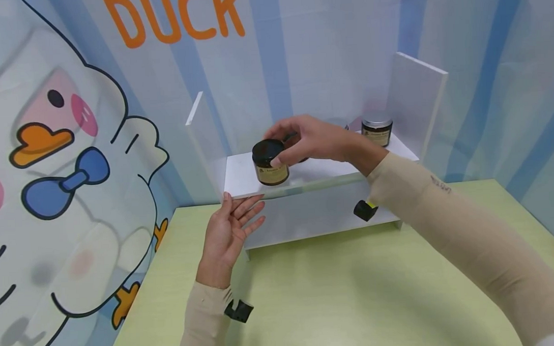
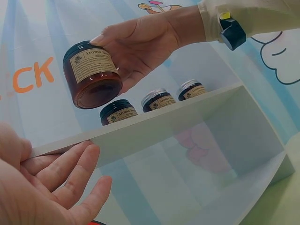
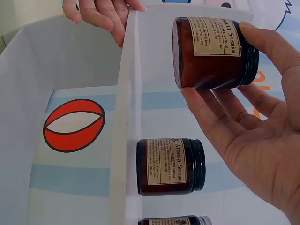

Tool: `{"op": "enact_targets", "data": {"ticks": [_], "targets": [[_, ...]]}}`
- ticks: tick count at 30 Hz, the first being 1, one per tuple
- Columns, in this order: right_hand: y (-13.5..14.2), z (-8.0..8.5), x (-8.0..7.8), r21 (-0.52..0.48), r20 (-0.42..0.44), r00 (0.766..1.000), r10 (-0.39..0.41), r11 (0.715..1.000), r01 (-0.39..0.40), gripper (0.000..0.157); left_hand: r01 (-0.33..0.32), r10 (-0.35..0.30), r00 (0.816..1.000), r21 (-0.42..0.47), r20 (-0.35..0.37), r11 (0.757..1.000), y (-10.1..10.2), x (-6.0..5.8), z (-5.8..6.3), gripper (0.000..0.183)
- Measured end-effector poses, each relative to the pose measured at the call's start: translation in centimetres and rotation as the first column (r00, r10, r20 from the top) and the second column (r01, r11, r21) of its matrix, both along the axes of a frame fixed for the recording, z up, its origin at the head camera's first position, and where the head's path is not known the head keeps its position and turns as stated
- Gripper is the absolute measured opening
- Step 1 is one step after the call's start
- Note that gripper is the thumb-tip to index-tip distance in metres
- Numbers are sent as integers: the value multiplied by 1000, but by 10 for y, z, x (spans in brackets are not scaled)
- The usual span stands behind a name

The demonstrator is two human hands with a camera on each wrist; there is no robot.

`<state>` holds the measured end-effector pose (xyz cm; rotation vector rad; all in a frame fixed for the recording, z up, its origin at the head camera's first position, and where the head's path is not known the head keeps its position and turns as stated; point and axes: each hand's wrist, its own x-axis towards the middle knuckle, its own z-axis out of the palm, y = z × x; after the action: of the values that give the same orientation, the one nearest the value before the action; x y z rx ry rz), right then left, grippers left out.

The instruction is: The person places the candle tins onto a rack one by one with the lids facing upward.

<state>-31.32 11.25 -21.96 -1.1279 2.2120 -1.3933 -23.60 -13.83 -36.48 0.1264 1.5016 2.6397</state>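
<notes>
My right hand (image 1: 317, 140) grips an amber scented candle jar (image 1: 270, 163) with a black lid, thumb on one side and fingers on the other. In the left wrist view the jar (image 2: 91, 75) hangs above the white shelf (image 2: 154, 115), its base visible and apart from the board. My left hand (image 1: 235, 228) touches the shelf's front left edge, with the thumb on top and the other fingers spread below. Beside the held jar, a second black-lidded candle jar (image 3: 171, 166) stands on the shelf, mostly hidden by my right hand in the head view.
Two silver-lidded candle jars, a nearer one (image 2: 158, 99) and a farther one (image 2: 191, 89), stand along the shelf toward its right end. Upright white side panels (image 1: 416, 102) bound the shelf. It stands on a pale green table (image 1: 317, 288) against a printed duck backdrop (image 1: 327, 49).
</notes>
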Motion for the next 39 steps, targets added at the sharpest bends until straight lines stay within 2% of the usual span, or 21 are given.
{"op": "enact_targets", "data": {"ticks": [15,26,39], "targets": [[-16,10,-11,70,-69,997,-44,996,49,48,-13,13,1000,4,8,1000,-1,0,0,63],[-22,16,-21,101,-42,997,-66,992,70,51,-7,7,1000,-1,0,1000,-1,-1,2,62],[-28,20,-34,134,-56,997,-45,990,52,52,-4,4,1000,-10,6,1000,0,0,2,62]]}}
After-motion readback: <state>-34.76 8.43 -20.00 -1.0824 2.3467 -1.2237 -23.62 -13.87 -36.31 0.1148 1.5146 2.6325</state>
